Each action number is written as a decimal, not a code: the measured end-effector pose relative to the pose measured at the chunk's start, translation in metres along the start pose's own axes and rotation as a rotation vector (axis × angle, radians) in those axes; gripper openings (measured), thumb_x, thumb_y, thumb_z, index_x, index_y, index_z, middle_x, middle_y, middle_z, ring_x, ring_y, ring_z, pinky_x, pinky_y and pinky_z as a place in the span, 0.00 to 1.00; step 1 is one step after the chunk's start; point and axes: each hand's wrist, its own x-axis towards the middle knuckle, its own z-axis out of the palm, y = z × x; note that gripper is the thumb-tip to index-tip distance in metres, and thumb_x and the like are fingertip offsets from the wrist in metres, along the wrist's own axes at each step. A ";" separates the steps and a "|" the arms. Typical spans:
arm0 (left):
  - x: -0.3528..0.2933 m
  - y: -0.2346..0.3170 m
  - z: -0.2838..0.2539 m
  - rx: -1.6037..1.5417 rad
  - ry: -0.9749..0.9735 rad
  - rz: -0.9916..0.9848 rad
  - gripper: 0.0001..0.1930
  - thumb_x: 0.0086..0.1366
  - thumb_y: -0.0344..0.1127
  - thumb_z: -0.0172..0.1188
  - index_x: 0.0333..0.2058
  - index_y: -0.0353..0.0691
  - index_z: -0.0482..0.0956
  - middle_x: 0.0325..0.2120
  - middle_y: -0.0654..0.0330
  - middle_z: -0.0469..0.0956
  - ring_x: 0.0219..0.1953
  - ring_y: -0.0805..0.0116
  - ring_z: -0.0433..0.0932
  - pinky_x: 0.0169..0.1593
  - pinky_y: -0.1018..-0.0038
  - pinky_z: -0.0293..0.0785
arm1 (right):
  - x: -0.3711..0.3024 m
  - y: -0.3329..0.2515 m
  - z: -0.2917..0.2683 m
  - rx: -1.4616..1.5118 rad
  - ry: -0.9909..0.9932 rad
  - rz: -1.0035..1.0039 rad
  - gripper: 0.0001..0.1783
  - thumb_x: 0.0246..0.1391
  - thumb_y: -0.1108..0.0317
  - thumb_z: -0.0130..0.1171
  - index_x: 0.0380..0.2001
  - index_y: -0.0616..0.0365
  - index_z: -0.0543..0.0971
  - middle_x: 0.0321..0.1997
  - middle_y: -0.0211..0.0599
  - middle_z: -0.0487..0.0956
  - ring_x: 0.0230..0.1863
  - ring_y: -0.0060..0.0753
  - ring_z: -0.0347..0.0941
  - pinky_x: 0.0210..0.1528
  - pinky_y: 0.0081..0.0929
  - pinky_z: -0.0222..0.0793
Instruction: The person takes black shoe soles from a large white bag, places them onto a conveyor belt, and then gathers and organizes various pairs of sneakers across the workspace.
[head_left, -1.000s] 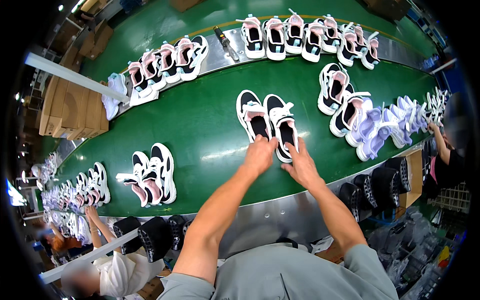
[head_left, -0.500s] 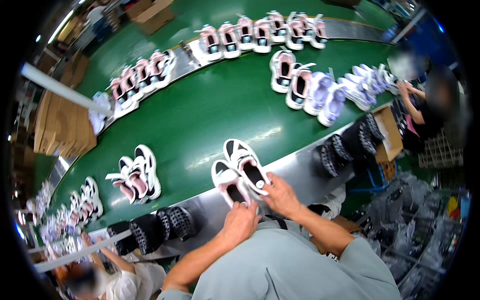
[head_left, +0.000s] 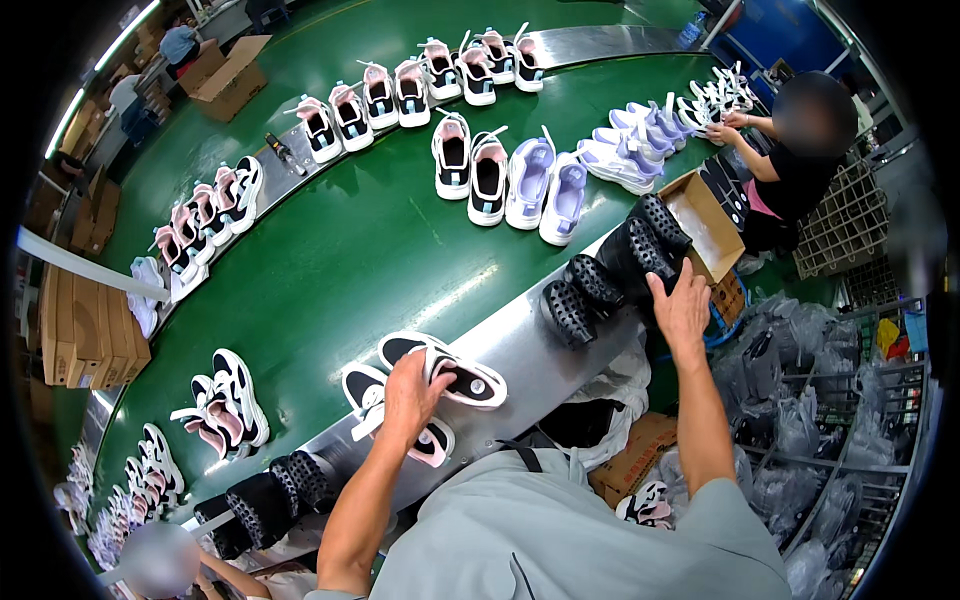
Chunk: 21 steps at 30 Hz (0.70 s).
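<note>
My left hand (head_left: 408, 396) grips a white-and-black sneaker (head_left: 483, 388) with a pink lining by its upper, near its opening. The toe points up and left. Partly under my left wrist lies a second, matching sneaker (head_left: 362, 383), tilted, its heel toward me. Both are at the line's near metal edge. My right hand (head_left: 684, 308) reaches out to the right, fingers apart, holding nothing. Beside its fingertips stands a black padded block with a pale-dotted face (head_left: 650, 235). Similar dotted blocks (head_left: 570, 310) stand to its left on the metal ledge.
Across the green conveyor, sneakers (head_left: 378, 95) stand in rows on the far metal strip. Lilac sneakers (head_left: 530, 185) stand nearer, to the right. An open cardboard box (head_left: 705, 225) sits beyond my right hand, near a co-worker (head_left: 790, 140). Bagged items fill a rack (head_left: 800, 430) at right.
My right hand has let go of the sneaker and moved right to the dotted blocks. My left hand has shifted onto the other shoe, and the pair now lies turned. The view has swung right.
</note>
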 end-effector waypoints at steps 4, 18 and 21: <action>-0.013 -0.001 0.011 -0.036 0.156 -0.172 0.13 0.54 0.30 0.71 0.33 0.32 0.76 0.28 0.47 0.74 0.33 0.48 0.74 0.39 0.58 0.70 | 0.029 0.029 0.024 -0.056 -0.159 -0.087 0.37 0.59 0.40 0.58 0.56 0.64 0.72 0.47 0.56 0.77 0.51 0.59 0.74 0.50 0.51 0.72; 0.018 -0.026 0.022 -0.276 -0.218 -0.141 0.09 0.67 0.36 0.59 0.36 0.38 0.85 0.28 0.54 0.80 0.32 0.62 0.78 0.40 0.66 0.73 | -0.150 -0.143 -0.045 0.281 -0.707 -0.734 0.21 0.58 0.53 0.64 0.29 0.64 0.77 0.24 0.56 0.80 0.28 0.61 0.79 0.31 0.50 0.74; 0.031 -0.023 0.043 -0.111 -0.292 0.194 0.10 0.63 0.36 0.64 0.35 0.35 0.83 0.30 0.45 0.79 0.35 0.46 0.78 0.41 0.59 0.73 | -0.178 -0.175 0.002 0.263 -0.630 -0.602 0.18 0.58 0.58 0.62 0.33 0.65 0.77 0.26 0.55 0.81 0.30 0.60 0.80 0.34 0.51 0.74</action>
